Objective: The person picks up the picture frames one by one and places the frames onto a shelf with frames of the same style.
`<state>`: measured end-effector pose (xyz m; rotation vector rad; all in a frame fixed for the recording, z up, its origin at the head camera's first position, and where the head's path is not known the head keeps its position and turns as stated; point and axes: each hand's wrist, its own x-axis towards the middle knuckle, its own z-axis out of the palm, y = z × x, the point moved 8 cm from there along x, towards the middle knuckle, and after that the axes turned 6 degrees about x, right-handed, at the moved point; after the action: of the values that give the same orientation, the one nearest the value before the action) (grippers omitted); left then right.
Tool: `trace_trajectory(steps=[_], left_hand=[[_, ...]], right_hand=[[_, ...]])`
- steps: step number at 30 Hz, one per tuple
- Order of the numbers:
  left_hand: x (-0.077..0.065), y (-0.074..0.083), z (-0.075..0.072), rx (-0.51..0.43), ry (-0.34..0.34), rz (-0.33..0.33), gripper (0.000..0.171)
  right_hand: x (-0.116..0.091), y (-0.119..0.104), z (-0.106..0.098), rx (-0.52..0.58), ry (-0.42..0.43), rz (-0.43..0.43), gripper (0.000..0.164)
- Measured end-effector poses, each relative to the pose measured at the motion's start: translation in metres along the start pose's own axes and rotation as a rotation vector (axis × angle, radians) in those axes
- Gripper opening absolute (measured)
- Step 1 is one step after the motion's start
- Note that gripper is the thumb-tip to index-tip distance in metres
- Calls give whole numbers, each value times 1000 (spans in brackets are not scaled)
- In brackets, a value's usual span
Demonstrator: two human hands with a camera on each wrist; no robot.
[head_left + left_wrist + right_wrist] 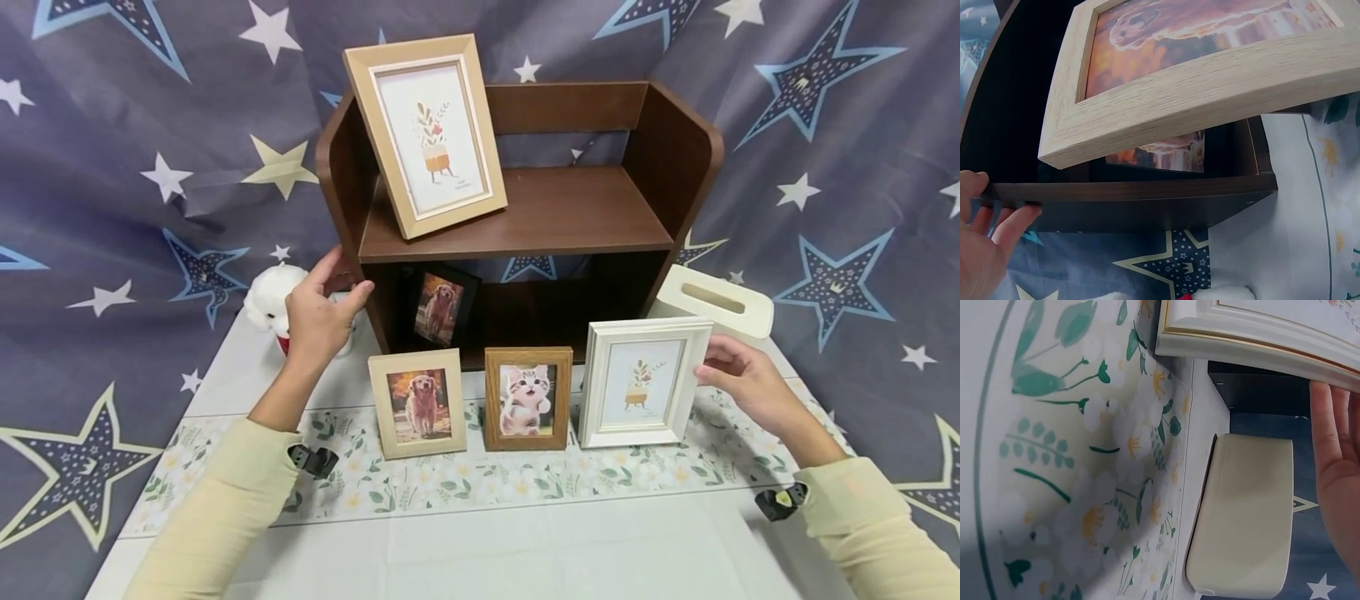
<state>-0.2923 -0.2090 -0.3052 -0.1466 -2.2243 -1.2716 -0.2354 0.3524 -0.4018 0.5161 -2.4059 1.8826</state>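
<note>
My left hand [318,312] holds the left side panel of the dark brown two-tier shelf [577,208]; in the left wrist view the fingers [1016,228] lie along the panel's edge. My right hand [750,383] grips the right edge of a white picture frame [592,383] with a potted-plant print, which stands upright before the shelf. To its left stand a brown wooden frame [491,400] with a kitten picture and a light wood frame [378,408] with a dog picture. A larger light wood frame [491,158] leans on the upper tier. Inside the lower tier sits a black frame [467,304].
A white plush toy [273,292] with a red part sits left of the shelf. On the right is a cream tissue box [750,312]. A floral runner [480,482] crosses the white table [525,550], and a starry curtain [202,192] hangs behind.
</note>
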Motion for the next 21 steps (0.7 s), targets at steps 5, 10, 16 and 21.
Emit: trace_trajectory(steps=[5, 10, 16, 21], left_hand=[[1, -1, 1, -4, -13, 3, 58], [0, -2, 2, -13, -28, -9, 59], [1, -2, 4, -16, -42, -4, 59], [1, -1, 1, -4, -37, -1, 58]], right_hand=[[-1, -4, -2, 37, -2, -25, 43], [-1, -12, -4, 140, -15, -59, 46], [2, -25, -12, 206, 3, -103, 48], [6, -36, -17, 227, 12, -119, 49]])
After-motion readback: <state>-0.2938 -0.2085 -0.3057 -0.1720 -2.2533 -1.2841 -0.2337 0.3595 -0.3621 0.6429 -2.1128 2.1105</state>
